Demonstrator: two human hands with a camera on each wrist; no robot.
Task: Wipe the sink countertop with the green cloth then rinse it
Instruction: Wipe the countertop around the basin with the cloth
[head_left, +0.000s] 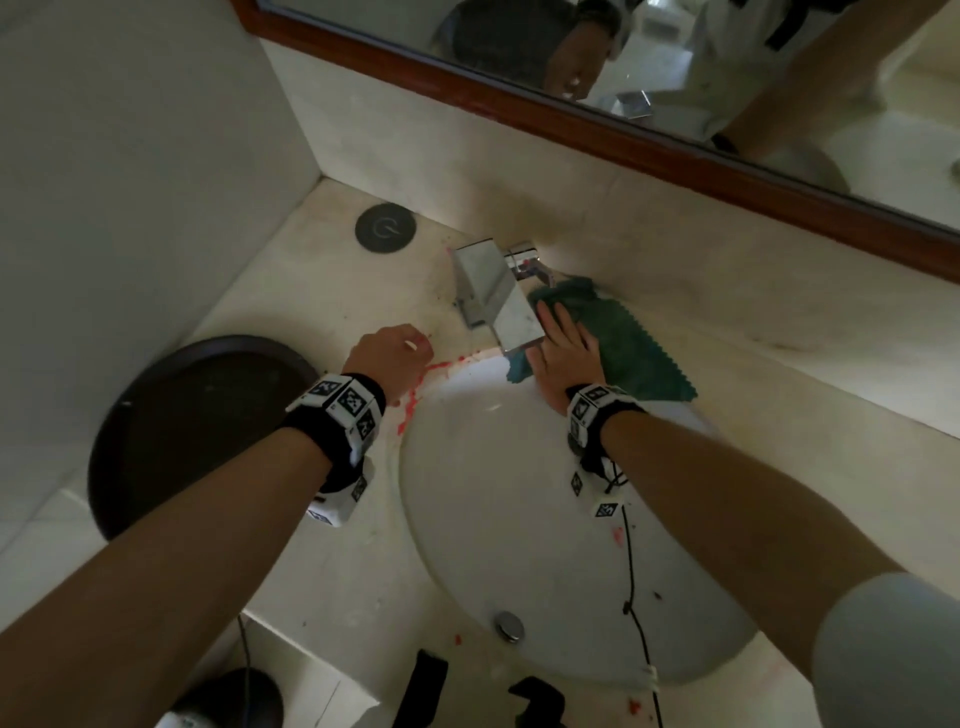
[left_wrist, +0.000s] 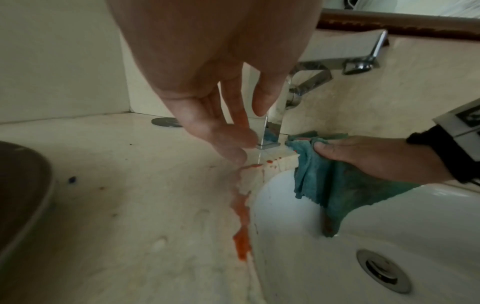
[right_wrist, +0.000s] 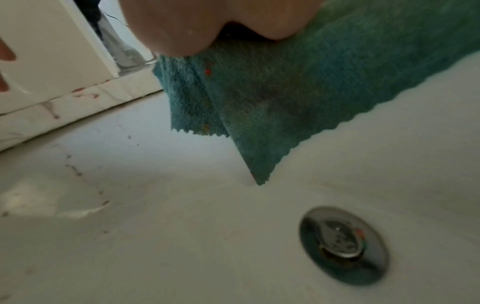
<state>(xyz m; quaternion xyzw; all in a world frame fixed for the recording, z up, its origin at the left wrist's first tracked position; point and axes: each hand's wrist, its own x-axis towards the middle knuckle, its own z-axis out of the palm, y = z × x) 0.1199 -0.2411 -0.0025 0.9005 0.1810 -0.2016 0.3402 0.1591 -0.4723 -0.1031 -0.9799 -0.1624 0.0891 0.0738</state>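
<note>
The green cloth (head_left: 639, 358) lies on the beige countertop (head_left: 322, 296) just right of the chrome faucet (head_left: 493, 296). One corner of the cloth (left_wrist: 337, 185) hangs over the rim into the white sink (head_left: 519, 519). My right hand (head_left: 566, 348) presses flat on the cloth (right_wrist: 285, 92), its thumb (left_wrist: 324, 148) near the spout. My left hand (head_left: 392, 353) hovers left of the faucet and holds nothing. Its fingers (left_wrist: 221, 127) hang down over a red smear (left_wrist: 241, 236) that runs along the sink's left rim.
A dark round tray (head_left: 197, 431) sits on the counter at the left, and a round black cap (head_left: 385, 227) is set in the back corner. Wall and mirror frame (head_left: 623, 130) close off the back. Red specks dot the counter's front edge. The drain (right_wrist: 344, 244) is in the basin.
</note>
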